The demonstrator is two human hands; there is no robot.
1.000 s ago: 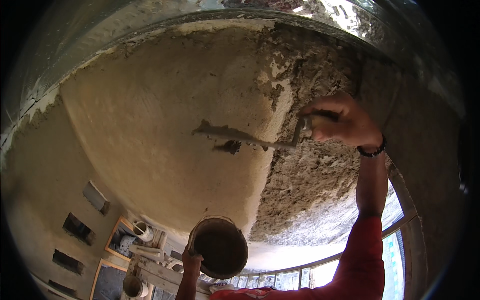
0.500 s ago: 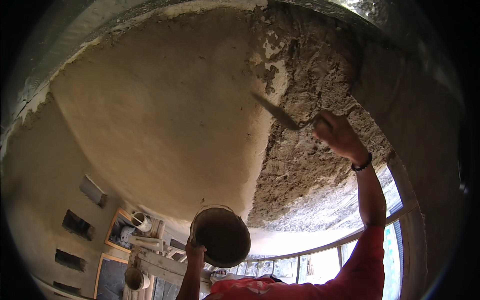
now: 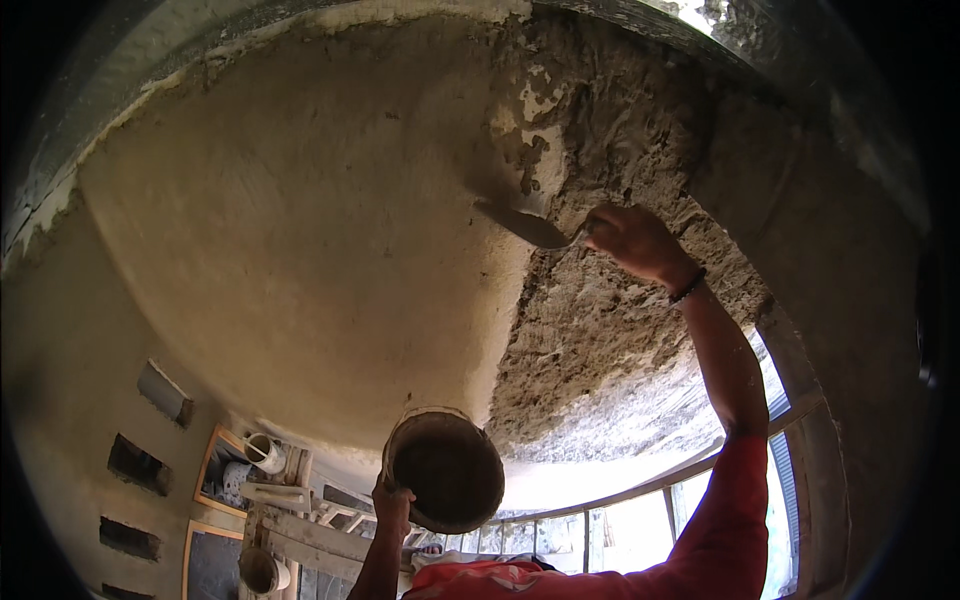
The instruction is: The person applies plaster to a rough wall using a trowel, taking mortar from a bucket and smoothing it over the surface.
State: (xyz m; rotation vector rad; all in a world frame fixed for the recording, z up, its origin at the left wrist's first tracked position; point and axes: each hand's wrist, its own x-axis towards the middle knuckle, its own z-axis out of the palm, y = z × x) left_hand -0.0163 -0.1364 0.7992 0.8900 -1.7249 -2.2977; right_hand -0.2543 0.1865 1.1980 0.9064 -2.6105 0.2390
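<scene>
My right hand (image 3: 636, 245) grips a metal trowel (image 3: 530, 226), its blade reaching leftward over the boundary between smooth plaster (image 3: 290, 230) and a rough, darker coat (image 3: 620, 320) on the curved surface. Near the blade is a pale flaky patch (image 3: 535, 100). Low in the middle, my left hand (image 3: 394, 505) is closed on the rim of a round bucket (image 3: 445, 470), dark inside, its contents hard to make out.
At lower left are recessed openings (image 3: 138, 462) in a plastered wall, wood-framed dark panels (image 3: 210, 560), pale buckets (image 3: 266, 452) and timber planks (image 3: 290, 540). A framed window band (image 3: 625, 530) runs along the lower right. A curved ledge (image 3: 300, 12) borders the top.
The view has shifted. My right hand with the trowel has moved left from half a second ago. The bucket stays low in my left hand.
</scene>
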